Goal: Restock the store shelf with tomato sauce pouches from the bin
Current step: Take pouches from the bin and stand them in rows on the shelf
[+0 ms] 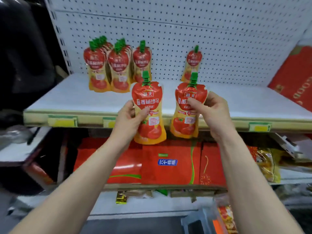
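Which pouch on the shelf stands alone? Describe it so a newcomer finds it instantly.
Start at the white shelf with the pegboard back wall. A cluster of pouches stands at the back left. The lone pouch stands well to their right against the pegboard, just above the pouch in the right hand, with no neighbour touching it.

We hold one upright red-and-yellow green-capped tomato sauce pouch in the left hand [130,115] and another in the right hand [211,112], both at the white shelf [67,98] edge; more pouches [108,68] stand behind.
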Motion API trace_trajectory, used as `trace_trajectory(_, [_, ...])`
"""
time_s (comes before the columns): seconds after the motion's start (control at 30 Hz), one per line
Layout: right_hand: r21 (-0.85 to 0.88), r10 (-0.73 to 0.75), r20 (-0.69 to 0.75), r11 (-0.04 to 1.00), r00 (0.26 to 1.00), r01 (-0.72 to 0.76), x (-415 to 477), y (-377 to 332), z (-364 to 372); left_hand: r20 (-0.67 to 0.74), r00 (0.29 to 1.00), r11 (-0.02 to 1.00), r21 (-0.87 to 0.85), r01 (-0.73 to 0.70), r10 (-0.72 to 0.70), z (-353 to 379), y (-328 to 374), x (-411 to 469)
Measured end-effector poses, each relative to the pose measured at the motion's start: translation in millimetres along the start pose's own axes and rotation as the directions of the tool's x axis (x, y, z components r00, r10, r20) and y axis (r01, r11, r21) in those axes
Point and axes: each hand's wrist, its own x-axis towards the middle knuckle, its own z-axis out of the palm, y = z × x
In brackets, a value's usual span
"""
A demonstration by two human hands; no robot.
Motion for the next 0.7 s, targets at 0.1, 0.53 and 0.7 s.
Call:
trace_trajectory(0.1, [-0.034, -0.006, 0.064, 0.999, 0.998, 0.009, 38.4, -20.7, 25.2, -0.109, 0.992, 0.998, -0.021, -0.066, 0.063, -25.0, 17.3, 24.0])
trace_trajectory(0.53, [-0.073, 0.133, 0.203, 0.990, 0.970, -0.120, 200.7, 24.4, 123.6, -0.340, 0.939, 0.998, 0.035, -0.044, 0.054, -72.7, 18.3, 110.8])
trace_trajectory(0.7, [-0.087, 0.152, 0.168, 0.986, 0.974, -0.139, 234.4, 47.5, 142.8, -0.346, 0.936, 0.998, 0.044, -0.045, 0.057, -73.5, 13.2, 128.7])
